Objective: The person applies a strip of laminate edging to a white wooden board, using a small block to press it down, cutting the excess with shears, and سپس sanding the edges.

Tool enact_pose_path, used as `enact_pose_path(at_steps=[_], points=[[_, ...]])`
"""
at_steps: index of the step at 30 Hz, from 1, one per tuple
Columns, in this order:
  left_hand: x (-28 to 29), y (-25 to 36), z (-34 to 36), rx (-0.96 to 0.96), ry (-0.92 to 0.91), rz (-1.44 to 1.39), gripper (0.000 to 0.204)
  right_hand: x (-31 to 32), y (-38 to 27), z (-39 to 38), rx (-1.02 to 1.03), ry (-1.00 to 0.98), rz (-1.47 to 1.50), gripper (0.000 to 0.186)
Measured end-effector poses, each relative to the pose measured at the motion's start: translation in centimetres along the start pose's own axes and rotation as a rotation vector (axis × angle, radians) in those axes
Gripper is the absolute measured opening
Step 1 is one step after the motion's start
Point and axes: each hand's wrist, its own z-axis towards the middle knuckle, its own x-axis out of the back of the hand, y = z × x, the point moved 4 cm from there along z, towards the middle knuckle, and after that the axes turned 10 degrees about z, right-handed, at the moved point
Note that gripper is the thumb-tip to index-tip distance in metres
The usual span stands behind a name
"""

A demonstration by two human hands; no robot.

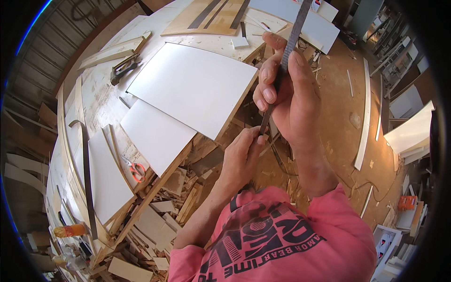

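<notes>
A long, thin, dark strip (295,34), similar to edge banding, slants from the top of the view down between my hands. Its lower end is pinched between the thumb and fingers of my left hand (243,152). Higher up, the strip passes between the thumb and curled fingers of my right hand (296,94), which grip it loosely. To the left of my hands, a white panel (192,84) with a dark far edge lies on the worktable (101,94). A second white panel (152,134) sticks out from under it.
Orange-handled scissors (137,172), a dark clamp-like tool (124,69) and another dark strip (86,174) rest on the table. Farther back lies a wooden board (188,16) bearing dark strips. Wood offcuts (155,230) pile up below the table edge; long white strips (364,117) lie on the floor at right.
</notes>
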Motion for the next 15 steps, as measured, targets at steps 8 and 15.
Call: enact_pose_path(at_steps=[8, 15], points=[[-3.1, -8.2, -6.4, 0.038, -0.142, -0.05, 0.026, 0.8, -6.3, 6.7, 0.106, -0.143, 0.228, 0.04], [-4.3, -9.4, -4.7, 0.053, -0.132, -0.159, 0.039, -4.7, -11.4, 11.2, 0.157, -0.358, -0.129, 0.031]])
